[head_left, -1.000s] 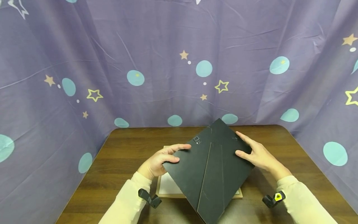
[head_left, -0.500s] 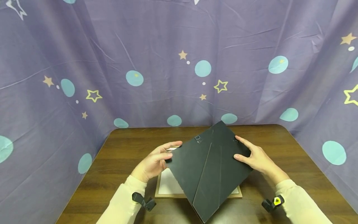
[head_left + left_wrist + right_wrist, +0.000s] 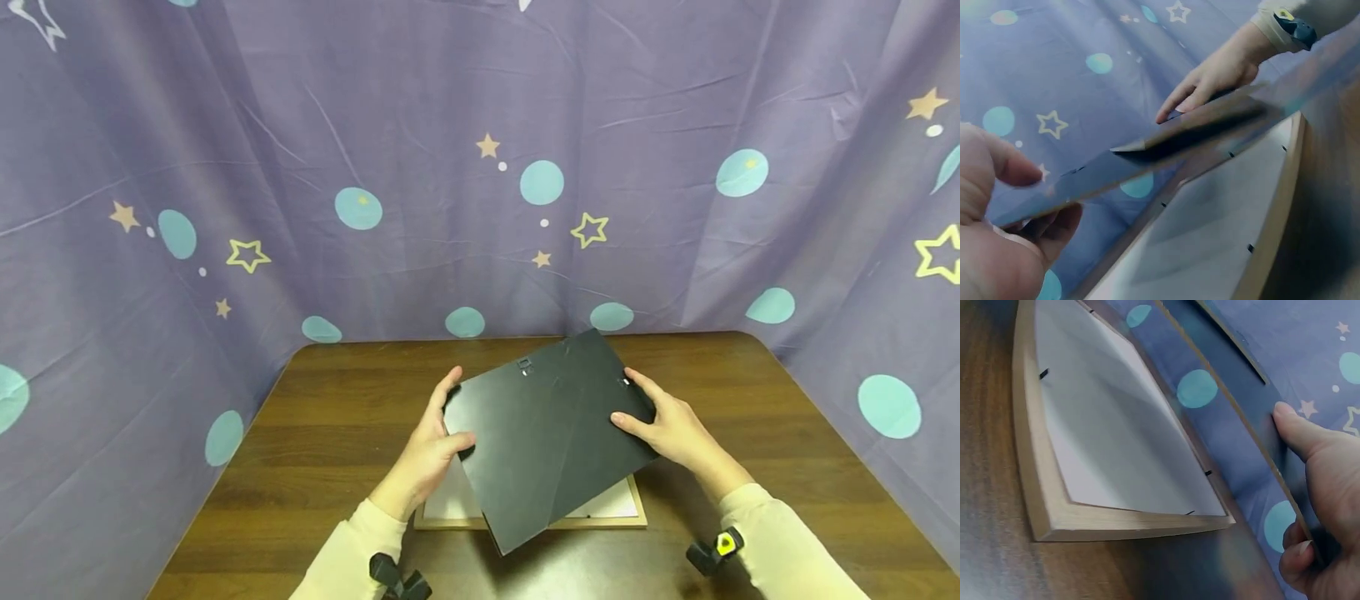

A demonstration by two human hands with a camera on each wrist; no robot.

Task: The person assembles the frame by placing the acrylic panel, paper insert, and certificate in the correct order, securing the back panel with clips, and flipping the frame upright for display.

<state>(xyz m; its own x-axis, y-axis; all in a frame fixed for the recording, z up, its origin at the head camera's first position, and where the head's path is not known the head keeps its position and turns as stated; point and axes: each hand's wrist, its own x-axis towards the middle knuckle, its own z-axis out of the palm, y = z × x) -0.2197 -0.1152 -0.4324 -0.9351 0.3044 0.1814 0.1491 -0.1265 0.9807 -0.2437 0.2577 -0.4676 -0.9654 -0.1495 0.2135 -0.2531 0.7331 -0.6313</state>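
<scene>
Above the table, a black picture-frame backing board (image 3: 555, 425) is held tilted and turned askew, its dark side facing up. It has an easel stand flap and small metal hangers (image 3: 525, 367). My left hand (image 3: 426, 454) grips its left edge, thumb on top; in the left wrist view the fingers are beneath it. My right hand (image 3: 671, 425) pinches the right edge, with the thumb over the dark face and fingers curled beneath, as the right wrist view shows. Under the board lies a light wooden picture frame (image 3: 1029, 456) with a white sheet (image 3: 1104, 412) inside, partly hidden in the head view.
The frame rests on a brown wooden table (image 3: 322, 450). Small dark tabs (image 3: 1044, 374) stick out along the frame's inner edge. A purple curtain (image 3: 420, 108) with stars and dots hangs behind and at both sides of the table.
The backing board has turned and its near corner has risen, moving left. My left hand has shifted its hold along the left edge, and the right hand has moved slightly left with the board.
</scene>
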